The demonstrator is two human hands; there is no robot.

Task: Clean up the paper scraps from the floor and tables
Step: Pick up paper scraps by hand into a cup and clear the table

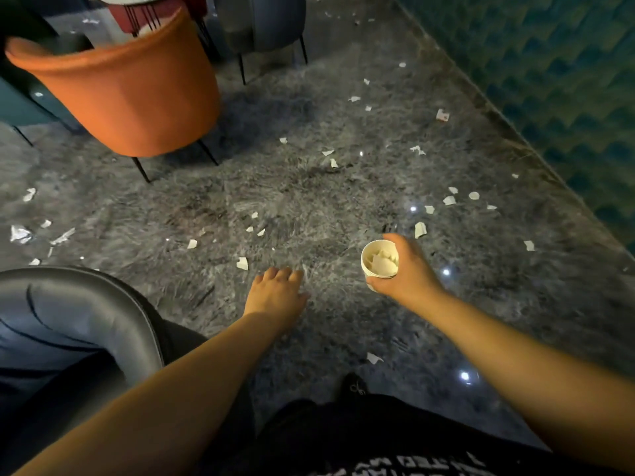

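Observation:
Several white paper scraps lie scattered over the grey marbled floor (309, 187). My right hand (407, 269) grips a white paper cup (378, 262) that holds several scraps. My left hand (276, 292) reaches down low over the floor, fingers relaxed and spread, holding nothing. One scrap (242, 263) lies just ahead and to the left of its fingertips. Another scrap (374, 357) lies near my feet, and one more (420, 229) sits beyond the cup.
An orange chair (127, 97) stands at the back left, a grey chair (264, 25) behind it, and a dark padded chair (68, 321) close at my left. A teal patterned wall (567, 80) runs along the right. My black-clothed legs fill the bottom.

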